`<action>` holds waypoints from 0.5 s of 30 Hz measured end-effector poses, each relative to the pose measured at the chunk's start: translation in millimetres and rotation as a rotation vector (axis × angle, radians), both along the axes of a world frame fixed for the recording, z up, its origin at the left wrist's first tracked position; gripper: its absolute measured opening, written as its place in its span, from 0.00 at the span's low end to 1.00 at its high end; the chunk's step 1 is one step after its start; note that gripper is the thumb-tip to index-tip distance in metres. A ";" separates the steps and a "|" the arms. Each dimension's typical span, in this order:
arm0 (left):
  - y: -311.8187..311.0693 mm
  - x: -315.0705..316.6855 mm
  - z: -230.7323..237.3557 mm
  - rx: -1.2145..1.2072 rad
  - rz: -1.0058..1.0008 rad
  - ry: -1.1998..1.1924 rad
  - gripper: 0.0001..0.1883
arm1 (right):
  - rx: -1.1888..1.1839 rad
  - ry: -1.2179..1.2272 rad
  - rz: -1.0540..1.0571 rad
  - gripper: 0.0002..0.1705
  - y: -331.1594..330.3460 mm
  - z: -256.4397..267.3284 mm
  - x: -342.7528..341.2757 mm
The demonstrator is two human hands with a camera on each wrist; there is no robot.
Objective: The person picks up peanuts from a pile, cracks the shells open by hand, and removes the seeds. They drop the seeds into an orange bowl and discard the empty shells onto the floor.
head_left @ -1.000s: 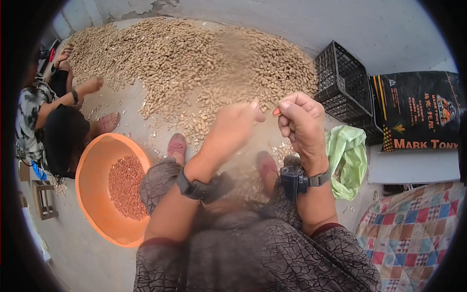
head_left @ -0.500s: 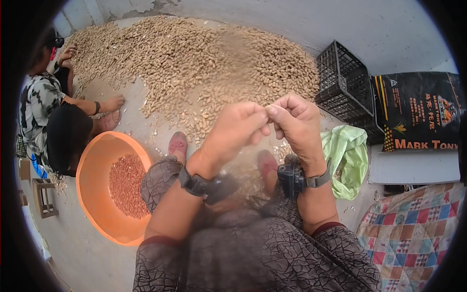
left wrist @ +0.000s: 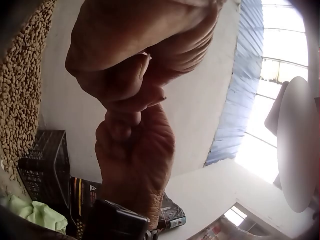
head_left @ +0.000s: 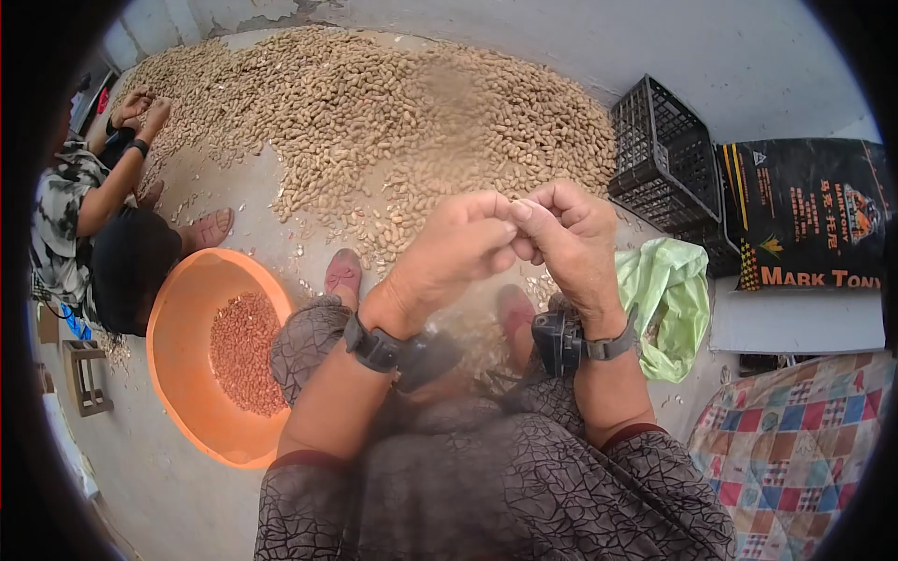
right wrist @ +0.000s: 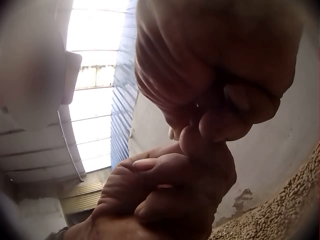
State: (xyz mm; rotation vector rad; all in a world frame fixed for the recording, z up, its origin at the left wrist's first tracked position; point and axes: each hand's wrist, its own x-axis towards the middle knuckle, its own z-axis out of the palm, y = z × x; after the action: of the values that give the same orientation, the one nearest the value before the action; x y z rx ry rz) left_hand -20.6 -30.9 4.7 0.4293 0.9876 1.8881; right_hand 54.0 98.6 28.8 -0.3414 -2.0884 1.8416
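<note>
Your left hand (head_left: 440,252) and right hand (head_left: 575,245) touch, both curled; whether they pinch anything, I cannot tell. Peanuts (head_left: 341,122) lie beyond.

Dark crackle-patterned sleeves (head_left: 297,505), black wristbands (head_left: 374,347)

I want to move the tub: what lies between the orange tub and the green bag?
In the head view, the wearer's legs, pink shoes and shell scraps, with both forearms above.

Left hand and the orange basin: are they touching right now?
Apart. The head view shows it: a pink shoe and bare floor are visible between the left hand and the orange basin.
</note>
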 end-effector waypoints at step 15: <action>2.6 -5.4 -10.1 -0.211 0.218 -0.046 0.14 | 0.108 -0.206 0.217 0.20 24.6 15.6 5.8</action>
State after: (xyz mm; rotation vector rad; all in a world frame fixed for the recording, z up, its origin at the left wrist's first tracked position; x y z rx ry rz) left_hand -26.0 -28.3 -5.4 0.1583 1.2287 1.9500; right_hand 59.8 123.2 44.4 -0.2987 -2.4391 1.8705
